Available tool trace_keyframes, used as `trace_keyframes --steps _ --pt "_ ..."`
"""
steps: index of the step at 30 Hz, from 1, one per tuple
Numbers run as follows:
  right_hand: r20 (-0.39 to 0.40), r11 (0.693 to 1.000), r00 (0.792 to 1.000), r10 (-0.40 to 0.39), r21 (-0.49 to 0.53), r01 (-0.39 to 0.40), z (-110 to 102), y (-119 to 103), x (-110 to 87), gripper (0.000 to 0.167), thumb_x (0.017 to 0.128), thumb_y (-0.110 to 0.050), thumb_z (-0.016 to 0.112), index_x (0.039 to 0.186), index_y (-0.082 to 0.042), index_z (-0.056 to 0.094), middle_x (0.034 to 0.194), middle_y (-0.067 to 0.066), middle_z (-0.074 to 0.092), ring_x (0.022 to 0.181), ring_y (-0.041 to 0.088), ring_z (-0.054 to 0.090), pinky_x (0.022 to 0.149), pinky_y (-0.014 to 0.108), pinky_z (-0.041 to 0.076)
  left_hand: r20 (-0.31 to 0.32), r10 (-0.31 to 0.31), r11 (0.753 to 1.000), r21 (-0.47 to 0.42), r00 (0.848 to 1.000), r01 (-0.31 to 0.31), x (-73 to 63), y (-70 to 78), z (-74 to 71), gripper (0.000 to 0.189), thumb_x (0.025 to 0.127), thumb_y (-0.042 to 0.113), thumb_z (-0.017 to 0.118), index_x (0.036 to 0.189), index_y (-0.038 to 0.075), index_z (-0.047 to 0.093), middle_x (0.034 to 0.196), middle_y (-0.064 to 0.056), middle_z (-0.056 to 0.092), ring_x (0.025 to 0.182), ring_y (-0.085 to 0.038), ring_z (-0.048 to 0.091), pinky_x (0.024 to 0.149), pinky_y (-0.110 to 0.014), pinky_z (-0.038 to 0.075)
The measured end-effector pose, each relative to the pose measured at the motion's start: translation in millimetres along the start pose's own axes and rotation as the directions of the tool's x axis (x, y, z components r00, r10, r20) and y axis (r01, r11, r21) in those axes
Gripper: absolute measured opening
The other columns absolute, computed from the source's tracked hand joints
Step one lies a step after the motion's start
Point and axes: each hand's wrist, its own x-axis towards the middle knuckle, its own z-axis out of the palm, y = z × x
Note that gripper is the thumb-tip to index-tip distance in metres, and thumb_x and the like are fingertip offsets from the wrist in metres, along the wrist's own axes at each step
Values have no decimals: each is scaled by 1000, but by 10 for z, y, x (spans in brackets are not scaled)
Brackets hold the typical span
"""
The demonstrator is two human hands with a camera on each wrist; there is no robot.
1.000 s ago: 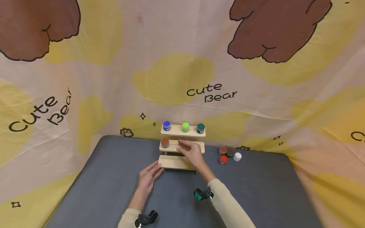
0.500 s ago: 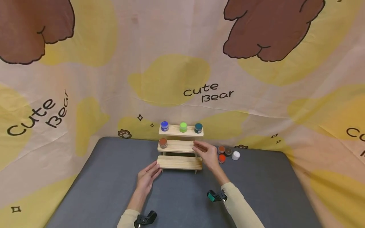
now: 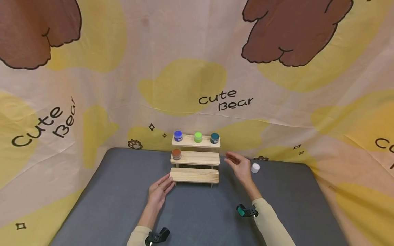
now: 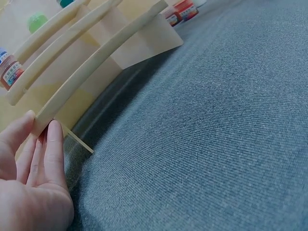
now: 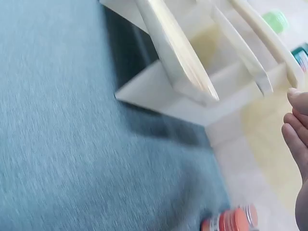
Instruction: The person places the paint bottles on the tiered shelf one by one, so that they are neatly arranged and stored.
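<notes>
A three-step wooden display rack [image 3: 195, 175] stands at the back of the table. My left hand [image 3: 158, 194] pinches the left end of its lowest step, thumb on top and fingers underneath, as the left wrist view shows. On the top step sit a blue paint jar [image 3: 178, 136], a light green jar [image 3: 198, 137] and a dark teal jar [image 3: 214, 138]. A reddish-brown jar [image 3: 176, 154] occupies the middle step's left end. Right of the rack, my right hand [image 3: 241, 169] hovers with loosely bent fingers and nothing visible between them.
A white jar [image 3: 255, 167] stands just right of my right hand. Red-orange jars [image 5: 235, 220] show low in the right wrist view; in the head view the right hand hides them. A printed cloth [image 3: 184, 85] hangs behind the grey table [image 3: 197, 212].
My right hand has moved right, from over the middle step to beside the rack, now covering the red and dark jars. The left hand keeps its hold on the lowest step.
</notes>
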Motion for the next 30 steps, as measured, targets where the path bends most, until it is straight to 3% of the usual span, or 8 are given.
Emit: trace_keyframes --steps 8,17,20,26,30 --pt "8 997 1000 20 -78 -19 -271 161 51 38 84 -3 76 121 5 67 117 21 67 103 37 67 79 15 59 1 4 1000 1 1000 -4 4 -14 -19 50 90 -1 68 135 -13 50 136 -32 50 95 -17 70 93 -31 58" --pt "1 981 997 81 -178 -79 -554 430 59 41 83 -2 77 123 4 66 116 22 68 104 35 67 74 4 53 6 4 1000 -1 1000 -4 -2 -48 -39 51 89 0 70 135 -12 50 136 -31 50 97 -18 69 93 -32 58" --pt "22 971 996 90 -224 -83 -615 456 81 42 84 -5 77 124 4 65 119 21 66 108 35 65 77 10 56 0 8 1000 -16 1000 -8 -5 -38 -34 52 88 0 70 134 -12 50 135 -30 51 96 -17 69 93 -32 58" --pt "89 949 980 177 -279 -146 -760 503 89 47 88 -8 74 131 2 60 128 20 62 117 34 60 86 38 61 5 5 1000 -24 1000 -5 -20 -24 -22 50 89 -1 70 134 -13 50 133 -29 53 95 -18 70 93 -32 58" --pt "131 942 974 182 -308 -135 -840 558 98 48 88 -7 74 133 3 58 130 21 60 117 36 59 86 44 60 2 8 1000 -26 1000 -8 -22 -30 -36 51 88 -2 70 134 -13 50 132 -29 54 94 -19 70 92 -32 58"
